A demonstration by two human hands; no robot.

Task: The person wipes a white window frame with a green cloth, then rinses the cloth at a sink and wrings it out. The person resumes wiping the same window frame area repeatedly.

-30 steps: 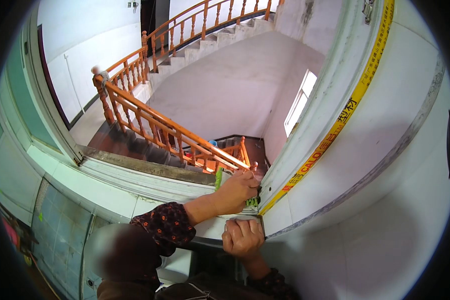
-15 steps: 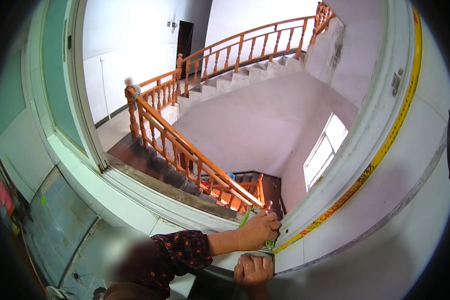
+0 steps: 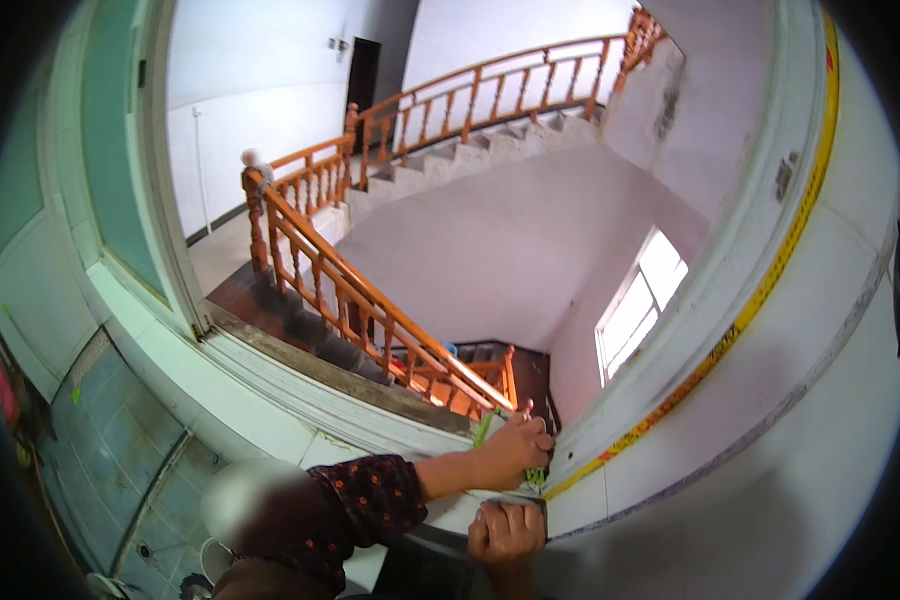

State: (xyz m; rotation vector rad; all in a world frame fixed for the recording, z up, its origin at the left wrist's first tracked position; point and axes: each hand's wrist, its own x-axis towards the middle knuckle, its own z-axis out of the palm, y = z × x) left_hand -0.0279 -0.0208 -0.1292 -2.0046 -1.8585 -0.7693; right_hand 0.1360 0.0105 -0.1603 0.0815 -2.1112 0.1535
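Observation:
My left hand [image 3: 515, 455], reaching across from the left in a dark flowered sleeve [image 3: 365, 500], is closed over the right corner of the window sill. Some green, leafy-looking stalks [image 3: 486, 428] stick out on its far side, and more green shows beneath the fingers near the frame. Most of what it grips is covered by the hand. Just below, my right hand [image 3: 507, 533] is a closed fist at the sill's near edge. Whatever lies inside that fist is hidden.
A white window frame with a sliding track [image 3: 300, 400] runs along the sill [image 3: 240, 405]. Yellow tape [image 3: 715, 355] edges the right jamb. Beyond the opening is a stairwell with an orange wooden banister [image 3: 370, 300]. Blue-green tiles [image 3: 120, 440] lie at lower left.
The whole view has shifted slightly. My left hand stays closed at the corner with the green stalks, its fingers slightly changed in position. My right fist stays almost in place.

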